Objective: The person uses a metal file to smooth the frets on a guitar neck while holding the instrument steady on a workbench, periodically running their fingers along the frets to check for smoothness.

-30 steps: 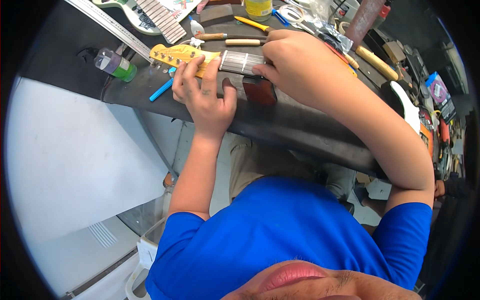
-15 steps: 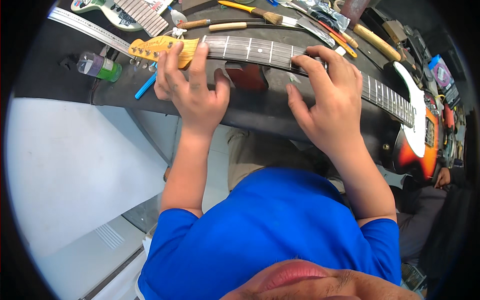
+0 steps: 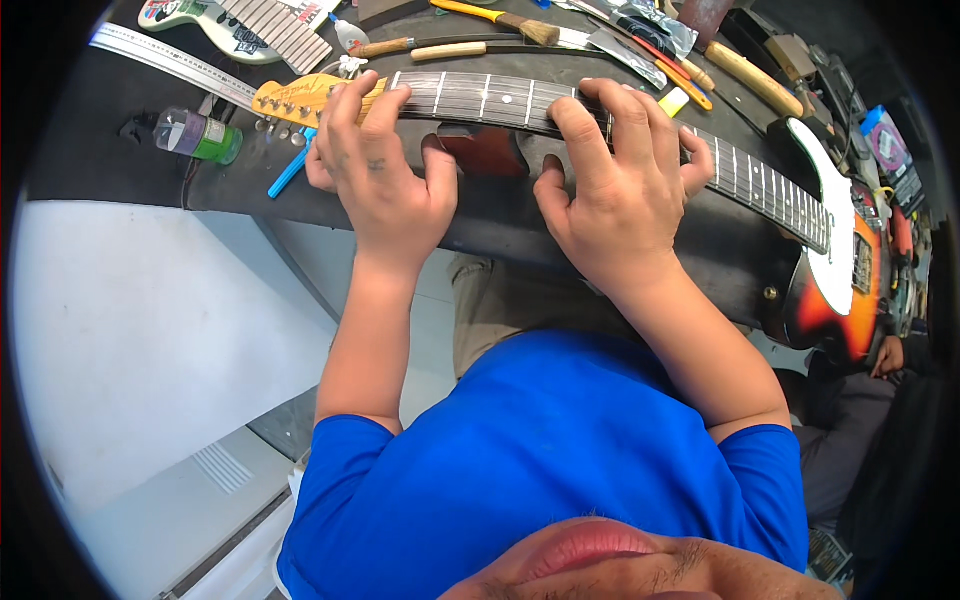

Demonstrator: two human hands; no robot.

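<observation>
A dark tabletop (image 3: 715, 235) carries a sunburst electric guitar (image 3: 760, 190) face up, its body toward the right edge and its headstock (image 3: 280, 98) toward the left, the neck (image 3: 465, 95) running above the near edge. A second, pale guitar (image 3: 205, 25) lies at the far left corner, and a long metal ruler (image 3: 175, 68) slants down from it along the left edge.

Both hands are at the neck. The right hand (image 3: 622, 195) has shifted toward the headstock from its place half a second ago; it is loosely spread, fingers bent over the strings, thumb apart on the near side. A second ago that arm crossed the guitar, its hand bunched near the nut. The left hand (image 3: 395, 190) stays at the headstock end, half open, fingers draped over the nut area, thumb lower down. How firmly either one presses cannot be told.

A clear bottle with a green base (image 3: 198, 136) sits near the left edge. Along the far edge lies a yellow-handled brush (image 3: 500, 22). A dark reddish block (image 3: 485, 152) is below the neck, between the hands, and a slim blue tube (image 3: 288, 177) lies beside the headstock.
</observation>
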